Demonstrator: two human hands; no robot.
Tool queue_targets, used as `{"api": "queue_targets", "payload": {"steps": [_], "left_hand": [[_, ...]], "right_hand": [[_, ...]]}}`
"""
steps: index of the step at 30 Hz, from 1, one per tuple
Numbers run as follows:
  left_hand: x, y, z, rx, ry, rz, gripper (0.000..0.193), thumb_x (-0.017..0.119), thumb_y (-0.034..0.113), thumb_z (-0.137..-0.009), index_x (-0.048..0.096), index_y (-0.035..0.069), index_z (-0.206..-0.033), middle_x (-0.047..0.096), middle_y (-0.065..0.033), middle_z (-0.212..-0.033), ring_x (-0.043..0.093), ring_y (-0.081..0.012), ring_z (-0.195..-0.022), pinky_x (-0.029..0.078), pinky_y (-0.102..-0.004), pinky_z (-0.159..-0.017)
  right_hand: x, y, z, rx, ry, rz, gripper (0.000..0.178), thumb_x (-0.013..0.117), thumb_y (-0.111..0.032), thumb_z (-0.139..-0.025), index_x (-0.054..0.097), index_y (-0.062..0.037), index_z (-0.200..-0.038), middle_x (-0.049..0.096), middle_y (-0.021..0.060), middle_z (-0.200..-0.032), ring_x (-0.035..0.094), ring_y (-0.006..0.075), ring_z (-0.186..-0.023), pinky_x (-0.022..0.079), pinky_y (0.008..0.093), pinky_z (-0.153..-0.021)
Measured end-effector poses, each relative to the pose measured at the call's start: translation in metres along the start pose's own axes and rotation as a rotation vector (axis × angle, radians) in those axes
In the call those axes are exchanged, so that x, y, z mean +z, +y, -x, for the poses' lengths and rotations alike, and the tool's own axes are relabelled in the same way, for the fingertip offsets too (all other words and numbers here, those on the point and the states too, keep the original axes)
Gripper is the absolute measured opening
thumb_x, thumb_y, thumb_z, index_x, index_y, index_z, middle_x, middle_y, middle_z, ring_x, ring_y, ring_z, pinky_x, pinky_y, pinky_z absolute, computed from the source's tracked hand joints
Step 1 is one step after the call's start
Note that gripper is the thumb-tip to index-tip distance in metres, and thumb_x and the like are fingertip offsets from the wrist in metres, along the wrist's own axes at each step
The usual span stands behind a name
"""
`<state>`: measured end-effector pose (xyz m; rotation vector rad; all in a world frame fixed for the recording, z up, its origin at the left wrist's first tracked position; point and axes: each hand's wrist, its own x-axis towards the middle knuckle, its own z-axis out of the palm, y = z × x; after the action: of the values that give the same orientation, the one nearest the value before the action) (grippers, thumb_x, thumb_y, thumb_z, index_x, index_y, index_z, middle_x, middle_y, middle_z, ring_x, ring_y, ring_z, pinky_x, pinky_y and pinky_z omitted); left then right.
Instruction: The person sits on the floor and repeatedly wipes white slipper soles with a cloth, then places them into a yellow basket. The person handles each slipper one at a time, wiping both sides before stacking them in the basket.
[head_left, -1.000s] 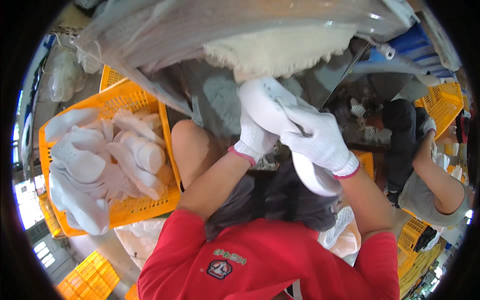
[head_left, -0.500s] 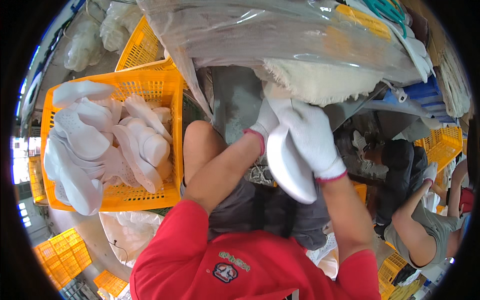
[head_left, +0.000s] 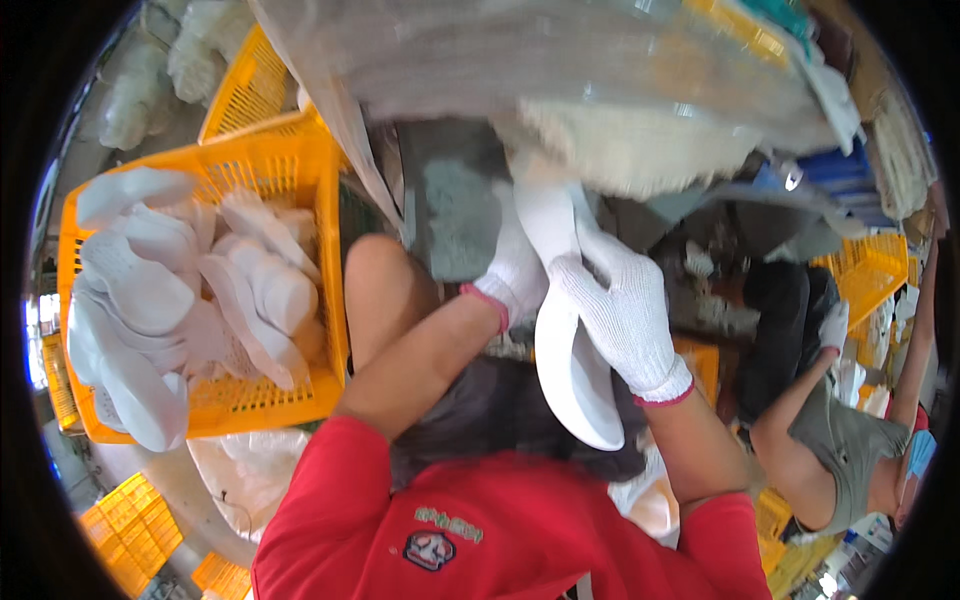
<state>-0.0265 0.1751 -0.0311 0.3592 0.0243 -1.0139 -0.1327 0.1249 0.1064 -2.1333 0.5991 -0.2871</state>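
Observation:
A long white moulded insole [head_left: 568, 375] with a curved, cupped heel is between my hands, its heel end pointing back toward my body. My right hand [head_left: 622, 315], in a white knitted glove with a red cuff, is closed around its middle. Gloved the same way, my left hand [head_left: 518, 265] lies along the left side of the insole's far half; its fingers are partly hidden and blurred. The far end reaches up to the frayed edge of a cream fleecy cloth [head_left: 640, 150].
To my left stands a yellow plastic crate [head_left: 330, 250] heaped with white insoles [head_left: 150, 280]. Ahead, grey plastic sheeting [head_left: 450, 60] covers a bench. A co-worker [head_left: 840, 440] sits at the right, near another yellow crate [head_left: 870, 275]. More yellow crates [head_left: 130, 520] stand at the lower left.
The insole has tilted more upright and its heel end has come nearer to me. My right hand has shifted slightly toward me. The whole view has moved a little.

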Motion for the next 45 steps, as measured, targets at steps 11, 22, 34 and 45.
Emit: {"api": "queue_targets", "payload": {"steps": [11, 22, 34, 45], "left_hand": [[-0.029, 0.01, -0.026, 0.002, 0.04, -0.704, 0.034, 0.039, 0.024, -0.119, 0.058, 0.005, -0.14, 0.068, -0.0138, -0.127, 0.066, -0.024, -0.12, 0.055, -0.0373, -0.106], [0.002, -0.024, 0.049, -0.079, 0.233, -0.214, 0.075, 0.034, 0.07, -0.115, 0.055, 0.008, -0.152, 0.068, -0.0088, -0.137, 0.066, -0.0238, -0.123, 0.052, -0.037, -0.112], [0.059, -0.002, 0.126, 0.064, -0.016, -1.19, 0.06, 0.075, 0.032, -0.104, 0.057, -0.001, -0.151, 0.068, -0.0155, -0.139, 0.068, -0.0243, -0.122, 0.054, -0.0383, -0.108], [0.107, 0.056, 0.095, 0.201, 0.113, -1.922, 0.082, 0.071, 0.051, -0.1, 0.053, -0.012, -0.149, 0.064, -0.0331, -0.141, 0.06, -0.0506, -0.133, 0.049, -0.0511, -0.114]], "right_hand": [[0.008, 0.013, -0.028, -0.154, 0.033, 0.024, 0.03, 0.067, -0.027, -0.1, 0.073, 0.0031, -0.1, 0.066, 0.024, -0.08, 0.064, 0.0374, -0.072, 0.052, 0.0408, -0.071], [0.008, 0.029, 0.05, 0.097, -0.02, -0.136, 0.047, 0.089, -0.032, -0.084, 0.068, -0.0007, -0.111, 0.072, 0.0233, -0.1, 0.071, 0.0458, -0.097, 0.057, 0.0475, -0.086], [0.028, 0.103, 0.104, 0.674, -0.083, -1.414, 0.059, 0.037, -0.051, -0.121, 0.059, -0.0068, -0.152, 0.071, 0.013, -0.137, 0.07, 0.0265, -0.121, 0.055, 0.0377, -0.103], [0.107, 0.119, 0.068, 0.487, -0.388, -1.889, 0.052, 0.048, -0.042, -0.119, 0.049, -0.0101, -0.159, 0.065, 0.0075, -0.139, 0.066, 0.0209, -0.122, 0.057, 0.0359, -0.107]]}}
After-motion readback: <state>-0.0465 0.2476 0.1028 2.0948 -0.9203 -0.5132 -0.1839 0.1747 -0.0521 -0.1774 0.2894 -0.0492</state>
